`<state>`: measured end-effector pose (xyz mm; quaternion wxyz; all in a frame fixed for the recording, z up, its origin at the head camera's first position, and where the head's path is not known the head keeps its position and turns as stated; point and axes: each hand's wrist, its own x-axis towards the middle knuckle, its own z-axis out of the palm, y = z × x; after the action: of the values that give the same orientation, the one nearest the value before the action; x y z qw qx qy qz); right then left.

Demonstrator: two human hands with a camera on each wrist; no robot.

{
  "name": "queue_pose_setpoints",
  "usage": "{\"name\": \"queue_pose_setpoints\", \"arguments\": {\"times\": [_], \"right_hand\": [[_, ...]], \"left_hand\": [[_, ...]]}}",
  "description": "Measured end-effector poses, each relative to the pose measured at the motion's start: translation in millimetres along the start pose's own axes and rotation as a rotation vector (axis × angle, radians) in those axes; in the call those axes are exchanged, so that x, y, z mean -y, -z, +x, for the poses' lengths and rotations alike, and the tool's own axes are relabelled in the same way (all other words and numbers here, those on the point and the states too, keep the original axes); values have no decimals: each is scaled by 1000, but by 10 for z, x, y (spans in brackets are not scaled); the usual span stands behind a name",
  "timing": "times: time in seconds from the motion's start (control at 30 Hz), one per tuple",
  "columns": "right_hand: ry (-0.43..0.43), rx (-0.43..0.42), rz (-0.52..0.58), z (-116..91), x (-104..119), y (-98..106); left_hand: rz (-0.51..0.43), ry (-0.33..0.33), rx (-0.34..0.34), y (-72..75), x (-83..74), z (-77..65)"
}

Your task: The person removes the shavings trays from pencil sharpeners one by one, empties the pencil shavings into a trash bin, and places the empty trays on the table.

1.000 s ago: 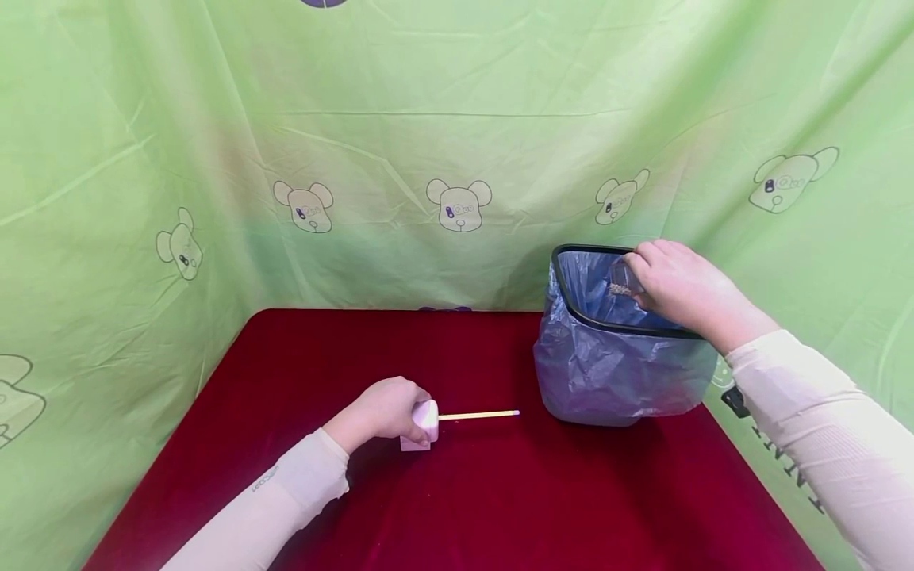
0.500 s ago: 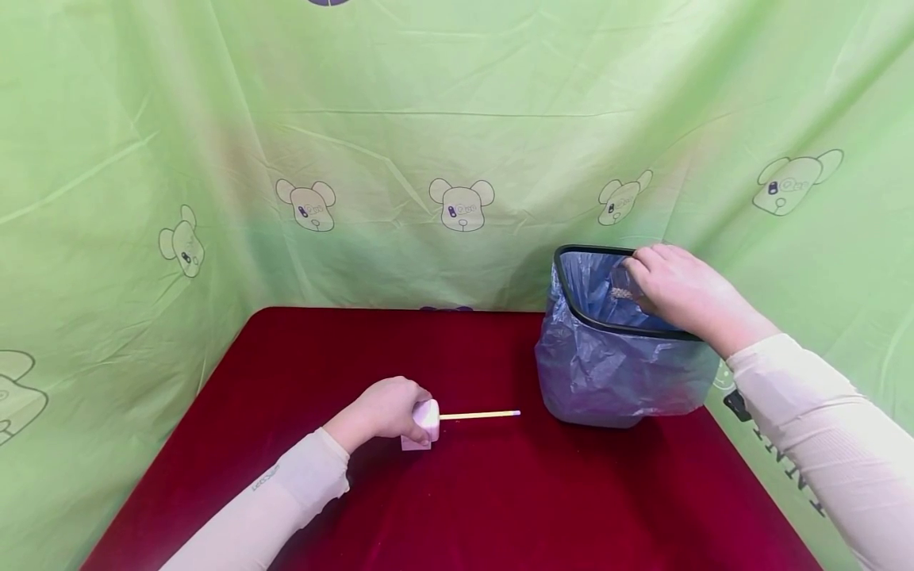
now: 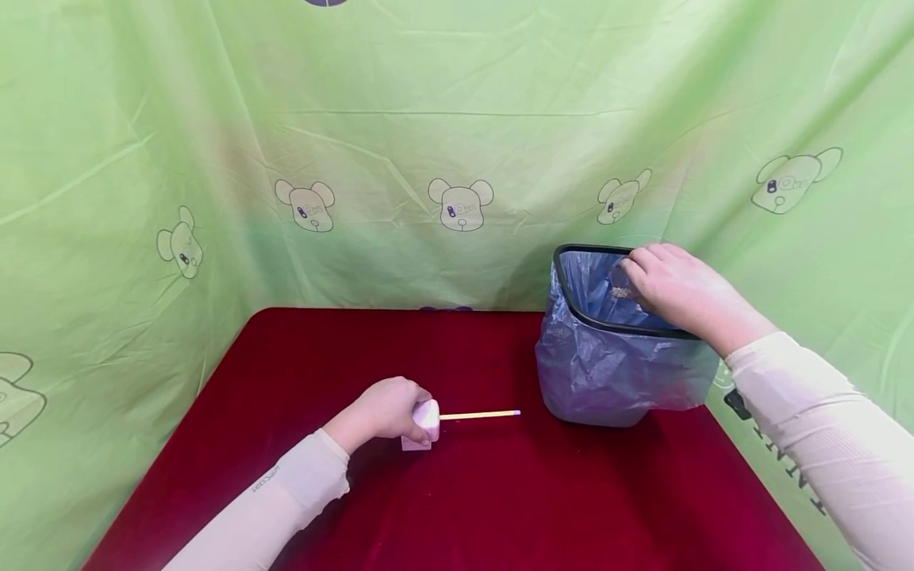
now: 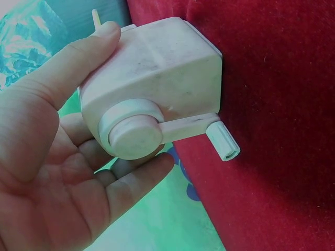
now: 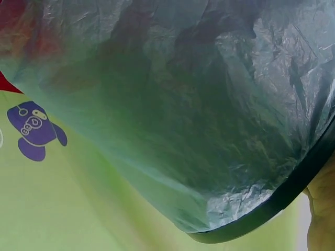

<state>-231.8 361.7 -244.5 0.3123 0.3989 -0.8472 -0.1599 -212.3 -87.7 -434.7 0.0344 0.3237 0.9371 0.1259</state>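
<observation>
Red-covered table (image 3: 485, 500); on its right, a black-rimmed bin (image 3: 607, 373) lined with translucent bluish plastic. Near the middle, the left hand (image 3: 385, 408) grips a boxy, pinkish-white sharpener (image 3: 428, 419) with grey smudges. Inside the bin's mouth, the right hand (image 3: 678, 285) pinches a small clear container (image 3: 618, 277) of pale bits. A slim yellow pencil (image 3: 478, 415) juts from the sharpener. Only the left wrist view shows its crank (image 4: 183, 128) — a short arm ending in a ribbed knob (image 4: 223, 141).

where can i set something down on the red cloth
The red cloth looks bare on the near side of the pencil, right of the left sleeve, and beyond the sharpener, left of the bin. Crowded: mid-table, where the left hand holds the sharpener, and the bin's mouth, under the right hand.
</observation>
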Motion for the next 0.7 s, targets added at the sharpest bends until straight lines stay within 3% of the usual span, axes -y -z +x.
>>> {"name": "queue_pose_setpoints", "arguments": {"times": [0.7], "right_hand": [[49,-5,-90,-1,27,36]], "left_hand": [[13,0,-4,6,-7,-7]]}}
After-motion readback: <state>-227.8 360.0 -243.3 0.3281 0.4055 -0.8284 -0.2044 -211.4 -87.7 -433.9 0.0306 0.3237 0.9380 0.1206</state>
